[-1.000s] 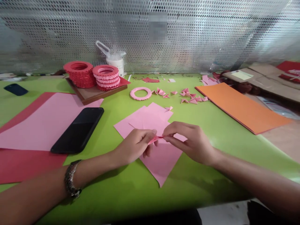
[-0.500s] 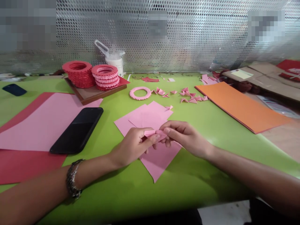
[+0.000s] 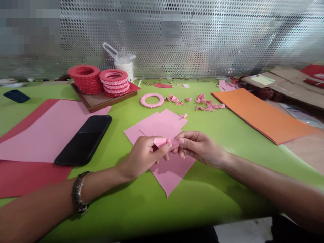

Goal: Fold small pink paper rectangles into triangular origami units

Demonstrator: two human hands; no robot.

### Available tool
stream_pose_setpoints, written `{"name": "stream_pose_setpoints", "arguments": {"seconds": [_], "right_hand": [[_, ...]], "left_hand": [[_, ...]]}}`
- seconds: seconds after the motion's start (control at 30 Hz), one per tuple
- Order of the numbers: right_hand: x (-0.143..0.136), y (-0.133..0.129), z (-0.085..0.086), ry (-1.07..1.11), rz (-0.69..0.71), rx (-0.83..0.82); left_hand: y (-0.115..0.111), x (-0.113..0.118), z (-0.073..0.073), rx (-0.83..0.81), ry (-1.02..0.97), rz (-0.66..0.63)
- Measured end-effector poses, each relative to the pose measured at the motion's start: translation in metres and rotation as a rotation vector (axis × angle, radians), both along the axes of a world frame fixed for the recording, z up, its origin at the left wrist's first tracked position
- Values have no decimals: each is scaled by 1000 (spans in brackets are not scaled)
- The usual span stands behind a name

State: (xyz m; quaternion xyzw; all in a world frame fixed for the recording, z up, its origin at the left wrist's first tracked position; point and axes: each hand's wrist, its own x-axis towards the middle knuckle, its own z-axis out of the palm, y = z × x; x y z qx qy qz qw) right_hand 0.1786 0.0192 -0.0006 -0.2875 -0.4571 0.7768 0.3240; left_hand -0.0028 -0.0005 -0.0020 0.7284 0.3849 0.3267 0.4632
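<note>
While left hand (image 3: 141, 154) pinches folded pink paper (image 3: 160, 142) between thumb and fingers, right hand (image 3: 202, 148) grips its right end by fingertips; paper held above pink sheets (image 3: 174, 172), toward near edge of worktop (image 3: 202, 202).

Black phone (image 3: 83, 140) left of centre, dark blue object (image 3: 16, 96) near left edge, white cup (image 3: 128, 70) at upper centre-left, perforated metal screen (image 3: 215, 37) across the top, brown cardboard (image 3: 286, 77) at upper right
</note>
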Motion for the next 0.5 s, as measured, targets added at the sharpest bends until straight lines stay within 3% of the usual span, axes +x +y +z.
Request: {"name": "stream_pose_setpoints", "arguments": {"seconds": [0.27,0.5], "right_hand": [[0,0,-2,-12,-3,81],[-2,-3,5,-157,-60,168]], "left_hand": [[-1,1,0,-27,-17,0],[-2,0,2,-60,43,3]]}}
